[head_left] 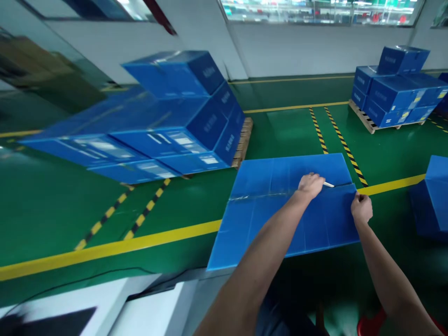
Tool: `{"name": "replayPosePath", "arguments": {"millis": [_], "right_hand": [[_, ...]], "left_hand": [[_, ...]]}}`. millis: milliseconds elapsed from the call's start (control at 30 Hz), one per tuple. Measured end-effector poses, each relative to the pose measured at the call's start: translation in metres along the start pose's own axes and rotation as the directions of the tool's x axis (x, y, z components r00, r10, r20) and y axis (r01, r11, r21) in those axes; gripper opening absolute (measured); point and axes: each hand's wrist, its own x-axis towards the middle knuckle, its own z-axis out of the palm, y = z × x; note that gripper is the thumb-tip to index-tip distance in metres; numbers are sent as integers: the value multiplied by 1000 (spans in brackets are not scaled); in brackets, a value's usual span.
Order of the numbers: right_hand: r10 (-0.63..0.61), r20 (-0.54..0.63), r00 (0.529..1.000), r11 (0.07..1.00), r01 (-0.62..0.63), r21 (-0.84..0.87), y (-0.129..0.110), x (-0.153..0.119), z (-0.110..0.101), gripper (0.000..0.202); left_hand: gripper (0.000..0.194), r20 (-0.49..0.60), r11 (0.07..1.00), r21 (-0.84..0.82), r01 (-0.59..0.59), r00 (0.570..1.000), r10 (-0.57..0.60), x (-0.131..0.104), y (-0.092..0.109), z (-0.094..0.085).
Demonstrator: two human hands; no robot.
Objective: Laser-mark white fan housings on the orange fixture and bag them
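Note:
A flat blue corrugated box [269, 224] lies in front of me, with a seam running across it and a strip of clear tape along the seam's left part. My left hand [311, 185] is closed over the seam. A slim white tool [328, 184] sticks out from its fingers to the right; its exact kind is unclear. Right of its tip the seam shows as a dark slit. At the box's right edge, my right hand [361, 208] is closed with its fingers on the edge by the seam's end.
Blue boxes [154, 114] are stacked on a wooden pallet [242, 142] at left. Another pallet [366, 116] with boxes stands far right. An opened blue box [432, 200] is at the right edge. White equipment [154, 310] and a dark cable [115, 269] lie lower left.

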Motion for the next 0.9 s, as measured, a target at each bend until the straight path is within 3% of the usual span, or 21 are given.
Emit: {"name": "replayPosePath", "arguments": {"millis": [333, 567, 733, 900], "right_hand": [[27, -5, 1000, 998, -27, -48, -4, 3, -3, 39], [30, -19, 999, 996, -31, -84, -12, 0, -7, 39], [34, -41, 999, 994, -38, -106, -15, -1, -7, 41], [30, -68, 997, 992, -38, -122, -16, 1, -4, 43]], "left_hand": [[38, 9, 986, 63, 157, 987, -157, -84, -106, -2], [40, -8, 954, 135, 269, 963, -270, -145, -192, -3], [38, -37, 910, 158, 383, 923, -383, -195, -251, -6], [38, -63, 853, 137, 503, 864, -499, -235, -286, -3]]}}
